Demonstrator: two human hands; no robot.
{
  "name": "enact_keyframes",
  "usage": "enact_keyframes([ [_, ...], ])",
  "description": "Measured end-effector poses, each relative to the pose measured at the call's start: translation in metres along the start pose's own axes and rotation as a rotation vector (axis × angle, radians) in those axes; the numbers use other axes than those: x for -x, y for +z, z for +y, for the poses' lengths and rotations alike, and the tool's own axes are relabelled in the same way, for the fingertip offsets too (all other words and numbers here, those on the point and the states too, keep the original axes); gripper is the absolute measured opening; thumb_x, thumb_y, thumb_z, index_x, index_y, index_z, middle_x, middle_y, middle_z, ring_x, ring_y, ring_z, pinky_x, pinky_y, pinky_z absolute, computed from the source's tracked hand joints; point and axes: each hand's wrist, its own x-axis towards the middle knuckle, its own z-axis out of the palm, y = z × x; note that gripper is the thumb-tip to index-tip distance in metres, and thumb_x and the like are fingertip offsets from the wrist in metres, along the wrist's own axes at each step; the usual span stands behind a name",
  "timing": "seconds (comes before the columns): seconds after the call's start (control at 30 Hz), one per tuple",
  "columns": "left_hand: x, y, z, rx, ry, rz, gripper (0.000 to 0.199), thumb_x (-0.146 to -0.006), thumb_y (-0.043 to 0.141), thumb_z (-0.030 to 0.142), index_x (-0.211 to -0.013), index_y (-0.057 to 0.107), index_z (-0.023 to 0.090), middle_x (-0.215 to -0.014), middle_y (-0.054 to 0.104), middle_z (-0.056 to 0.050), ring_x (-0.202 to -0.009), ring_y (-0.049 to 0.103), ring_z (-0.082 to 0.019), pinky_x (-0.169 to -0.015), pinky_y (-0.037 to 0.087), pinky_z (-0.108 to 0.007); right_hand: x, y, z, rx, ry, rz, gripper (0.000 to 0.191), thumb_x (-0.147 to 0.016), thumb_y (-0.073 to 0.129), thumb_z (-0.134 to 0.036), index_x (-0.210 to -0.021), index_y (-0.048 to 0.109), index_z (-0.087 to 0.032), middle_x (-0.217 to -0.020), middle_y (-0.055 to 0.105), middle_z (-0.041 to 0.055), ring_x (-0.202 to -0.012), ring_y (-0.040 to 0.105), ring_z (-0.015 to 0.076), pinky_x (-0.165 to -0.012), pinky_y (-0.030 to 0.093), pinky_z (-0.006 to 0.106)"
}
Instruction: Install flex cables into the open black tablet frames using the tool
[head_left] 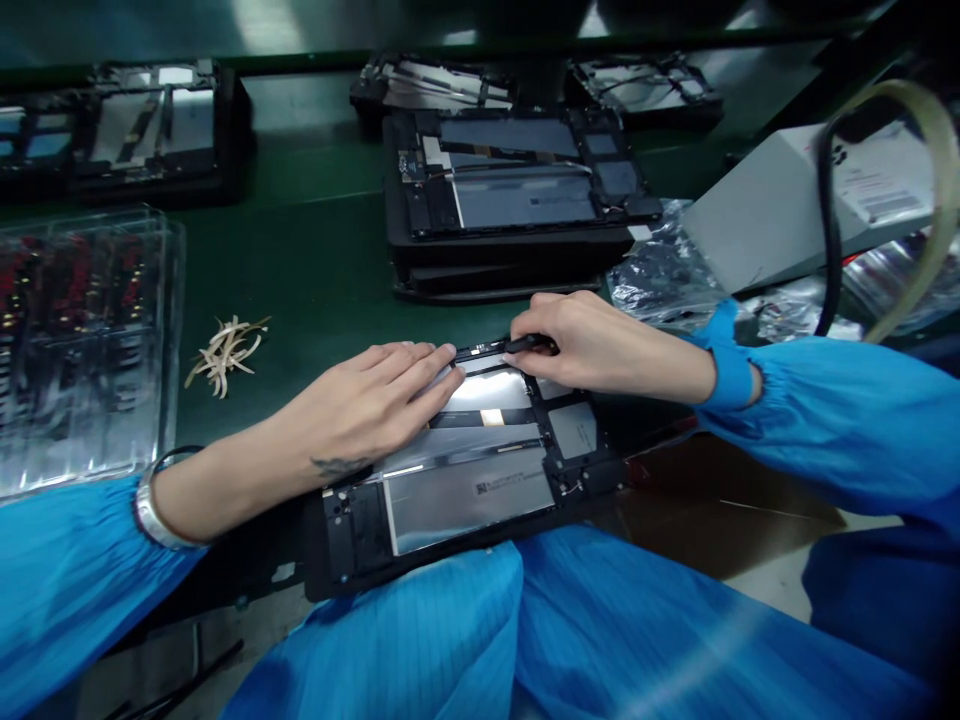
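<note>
An opened tablet chassis (465, 490) is held at the near edge of the green bench (315, 260), partly overhanging the lap. The left hand (367, 400) is laid flat, fingers together, on its silver panel. The right hand (592, 345) is closed in a pinch on a thin black tool (531, 343) applied at the far edge. A slip of the tool is judged likely to scratch the panel or nick a cable; the overhang could let the chassis tip.
</note>
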Motion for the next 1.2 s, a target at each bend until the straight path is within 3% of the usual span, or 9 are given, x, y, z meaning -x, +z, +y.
enact_keyframes([
  [0.17,-0.025,-0.009,-0.001,0.013,-0.086,-0.184,0.05,-0.102,0.022,0.007,-0.138,0.056,0.014,-0.121,0.066,-0.017,-0.09,0.067,-0.025,-0.07,0.054,-0.034,0.001,-0.002,0.002,-0.004,-0.068,0.074,0.015,-0.091,0.059,-0.024,-0.083,0.068,-0.015,-0.075,0.059,0.0045,-0.074,0.052,0.0167,-0.063,0.032,0.028],
  [0.3,-0.046,-0.017,-0.003,0.112,-0.137,-0.278,0.053,-0.099,0.028,0.005,-0.145,0.049,0.02,-0.117,0.063,-0.014,-0.084,0.065,-0.022,-0.069,0.051,-0.033,0.031,0.0,-0.021,-0.192,-0.112,0.487,0.018,-0.098,0.055,-0.028,-0.098,0.071,-0.018,-0.089,0.067,0.0067,-0.088,0.059,0.0203,-0.076,0.043,0.033],
  [0.4,-0.052,-0.017,-0.008,0.19,-0.106,-0.27,0.053,-0.098,0.032,0.007,-0.147,0.048,0.021,-0.121,0.062,-0.014,-0.094,0.066,-0.024,-0.076,0.052,-0.034,0.06,0.025,-0.057,-0.597,-0.251,0.562,0.039,-0.105,0.04,-0.043,-0.112,0.073,-0.023,-0.085,0.07,0.0044,-0.08,0.064,0.0179,-0.078,0.05,0.035],
  [0.5,-0.052,-0.006,-0.017,0.308,-0.227,-0.246,0.042,-0.102,0.035,0.016,-0.138,0.058,0.018,-0.109,0.065,-0.013,-0.082,0.065,-0.021,-0.068,0.048,-0.031,0.072,0.068,-0.087,-0.877,-0.44,0.759,0.06,-0.102,0.034,-0.061,-0.105,0.078,-0.02,-0.076,0.067,0.0049,-0.071,0.061,0.0174,-0.07,0.051,0.036],
  [0.57,-0.053,0.003,-0.026,0.462,-0.341,-0.214,0.034,-0.104,0.04,0.026,-0.118,0.069,0.015,-0.1,0.068,-0.01,-0.076,0.064,-0.018,-0.066,0.045,-0.027,0.071,0.09,-0.095,-0.914,-0.474,0.684,0.064,-0.103,0.031,-0.061,-0.103,0.078,-0.017,-0.065,0.062,0.0033,-0.061,0.055,0.016,-0.063,0.05,0.035],
  [0.67,-0.055,0.009,-0.041,0.74,-0.443,-0.217,0.034,-0.101,0.049,0.036,-0.095,0.075,0.015,-0.088,0.072,-0.006,-0.073,0.064,-0.014,-0.065,0.042,-0.023,0.065,0.103,-0.096,-0.796,-0.521,0.605,0.065,-0.103,0.031,-0.061,-0.116,0.074,-0.014,-0.069,0.062,0.0057,-0.063,0.058,0.0182,-0.061,0.052,0.035],
  [0.87,-0.056,-0.01,-0.058,1.088,-0.531,-0.127,0.024,-0.089,0.065,0.036,-0.094,0.076,0.016,-0.081,0.073,-0.003,-0.068,0.061,-0.013,-0.06,0.039,-0.021,0.059,0.107,-0.097,-0.663,-0.405,0.902,0.046,-0.099,0.055,-0.044,-0.142,0.061,-0.027,-0.108,0.072,0.0112,-0.103,0.069,0.0266,-0.086,0.061,0.045],
  [1.03,-0.053,-0.025,-0.056,1.296,-0.619,-0.08,0.022,-0.084,0.072,0.034,-0.093,0.073,0.014,-0.068,0.065,-0.001,-0.057,0.053,-0.01,-0.055,0.033,-0.021,0.064,0.104,-0.081,-0.379,-0.56,0.764,0.061,-0.097,0.052,-0.015,-0.155,0.042,-0.031,-0.122,0.074,0.0081,-0.115,0.07,0.0222,-0.091,0.063,0.042],
  [1.2,-0.053,-0.045,-0.057,1.328,-0.667,0.015,0.029,-0.083,0.071,0.027,-0.108,0.073,0.014,-0.078,0.067,-0.003,-0.057,0.05,-0.009,-0.051,0.03,-0.021,0.078,0.069,-0.039,0.133,-0.682,0.641,0.046,-0.091,0.068,-0.02,-0.134,0.065,-0.036,-0.132,0.07,0.0062,-0.124,0.067,0.0255,-0.105,0.057,0.048],
])
